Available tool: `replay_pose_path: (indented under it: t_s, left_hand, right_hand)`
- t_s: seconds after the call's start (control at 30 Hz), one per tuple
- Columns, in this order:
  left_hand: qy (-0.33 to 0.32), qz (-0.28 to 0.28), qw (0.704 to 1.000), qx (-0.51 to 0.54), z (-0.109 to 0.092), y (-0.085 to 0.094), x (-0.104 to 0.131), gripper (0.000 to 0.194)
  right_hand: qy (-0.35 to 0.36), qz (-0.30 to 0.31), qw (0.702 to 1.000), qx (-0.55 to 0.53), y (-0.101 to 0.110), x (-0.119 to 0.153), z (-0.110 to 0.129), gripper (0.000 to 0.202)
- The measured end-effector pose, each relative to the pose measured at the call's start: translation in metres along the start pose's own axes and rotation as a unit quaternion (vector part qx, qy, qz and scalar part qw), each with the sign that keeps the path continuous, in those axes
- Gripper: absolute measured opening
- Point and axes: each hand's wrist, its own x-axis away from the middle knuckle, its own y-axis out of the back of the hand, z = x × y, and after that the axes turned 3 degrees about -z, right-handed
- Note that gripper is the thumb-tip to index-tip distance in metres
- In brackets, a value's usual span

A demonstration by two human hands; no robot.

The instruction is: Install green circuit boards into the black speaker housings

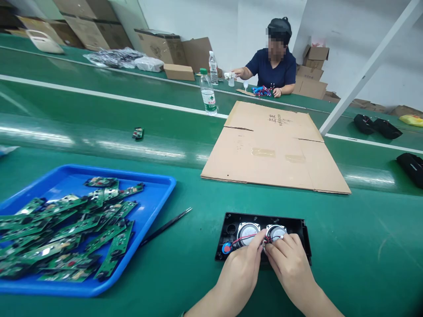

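A black plastic speaker housing (pixel 301 226) lies open on the green bench in front of me. Two round silver speakers (pixel 248 230) sit inside it, the right one partly behind my fingers. Red and black wires (pixel 238 240) run across to the gap between the speakers. At the housing's left end is a round part with a blue rim and red centre (pixel 227 248). My left hand (pixel 240 266) pinches the wires between thumb and fingers. Close against it, my right hand (pixel 289 259) has its fingertips pressed together on the same wires. The exact spot they grip is mostly hidden.
A blue tray (pixel 161 187) of several green circuit boards (pixel 79 226) stands at left, with black tweezers (pixel 167 226) beside it. Flattened cardboard (pixel 274 152) lies beyond the housing. Farther back are a bottle (pixel 208 94), a small board (pixel 138 133) and a seated person (pixel 276 66).
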Motion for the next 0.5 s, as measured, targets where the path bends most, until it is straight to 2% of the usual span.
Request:
replay_pose_path:
  t_s: [0.13,0.3,0.5]
  left_hand:
    - [0.006,0.023,0.999,0.036,0.001,0.005,-0.003,0.028]
    - [0.024,0.071,0.988,0.133,0.003,0.012,-0.007,0.034]
    - [0.082,0.07,0.978,0.176,0.001,0.011,-0.006,0.034]
  right_hand:
    - [-0.036,-0.023,0.999,-0.02,-0.001,0.001,-0.001,0.018]
    - [-0.055,0.014,0.997,-0.053,0.0,0.002,-0.006,0.023]
    - [-0.092,-0.001,0.994,-0.052,-0.006,0.005,-0.002,0.02]
